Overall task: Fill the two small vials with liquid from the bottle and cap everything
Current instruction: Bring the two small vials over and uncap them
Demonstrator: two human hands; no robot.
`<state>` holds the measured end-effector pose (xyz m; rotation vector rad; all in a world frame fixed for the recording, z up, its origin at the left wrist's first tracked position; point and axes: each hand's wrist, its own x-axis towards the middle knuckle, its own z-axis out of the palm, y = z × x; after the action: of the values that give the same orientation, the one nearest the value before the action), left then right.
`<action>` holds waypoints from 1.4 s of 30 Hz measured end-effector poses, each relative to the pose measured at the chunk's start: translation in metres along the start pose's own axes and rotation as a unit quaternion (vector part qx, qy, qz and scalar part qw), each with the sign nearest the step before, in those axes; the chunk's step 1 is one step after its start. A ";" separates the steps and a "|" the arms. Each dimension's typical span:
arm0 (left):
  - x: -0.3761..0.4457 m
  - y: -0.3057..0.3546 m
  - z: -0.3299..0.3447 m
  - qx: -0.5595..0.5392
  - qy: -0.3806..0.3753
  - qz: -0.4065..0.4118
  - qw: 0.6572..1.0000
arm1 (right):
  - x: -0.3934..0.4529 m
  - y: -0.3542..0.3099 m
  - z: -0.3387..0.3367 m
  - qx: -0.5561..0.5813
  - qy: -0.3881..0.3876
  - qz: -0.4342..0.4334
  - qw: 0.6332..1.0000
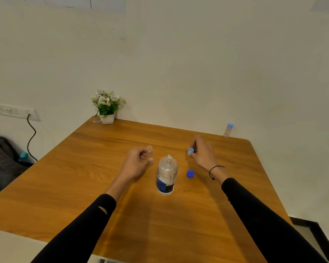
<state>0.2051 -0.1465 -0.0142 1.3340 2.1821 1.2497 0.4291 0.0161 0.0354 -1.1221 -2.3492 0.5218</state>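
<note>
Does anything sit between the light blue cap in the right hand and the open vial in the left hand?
Yes. The open bottle stands on the table between the two hands, its neck just below the straight line from the light blue cap in the right hand to the vial in the left hand.

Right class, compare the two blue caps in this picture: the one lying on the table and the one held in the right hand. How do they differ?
The dark blue cap lies free on the table beside the open bottle; the light blue cap is pinched in the right hand, off the table. The dark blue cap is a deeper blue and looks wider; the light blue cap is paler and narrower. Both are off their containers.
</note>
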 end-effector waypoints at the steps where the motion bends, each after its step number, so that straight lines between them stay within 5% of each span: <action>1: 0.003 -0.004 0.004 0.013 -0.004 -0.012 1.000 | -0.001 0.009 0.005 0.007 -0.005 0.008 1.000; 9: 0.001 -0.019 0.008 0.064 -0.035 0.007 0.997 | -0.009 0.045 0.029 0.056 -0.059 0.031 0.996; 14: 0.001 -0.017 -0.009 -0.048 -0.035 -0.056 0.997 | 0.003 0.063 0.009 0.076 -0.132 0.044 0.987; 18: 0.016 -0.014 -0.024 -0.072 -0.010 -0.080 0.994 | 0.029 0.095 -0.007 0.096 0.011 0.086 0.992; 24: 0.048 0.008 -0.018 -0.067 -0.012 -0.060 0.996 | 0.087 0.131 -0.019 0.120 0.202 0.224 0.946; 33: 0.076 0.033 -0.020 -0.074 0.025 -0.028 0.997 | 0.144 0.156 -0.029 0.086 0.186 0.351 0.914; 42: 0.071 0.035 -0.017 -0.072 0.016 -0.019 0.997 | 0.165 0.195 -0.002 0.055 0.178 0.283 0.941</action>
<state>0.1777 -0.0893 0.0362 1.2173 2.0838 1.3944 0.4597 0.2629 -0.0235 -1.6834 -1.6560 0.5755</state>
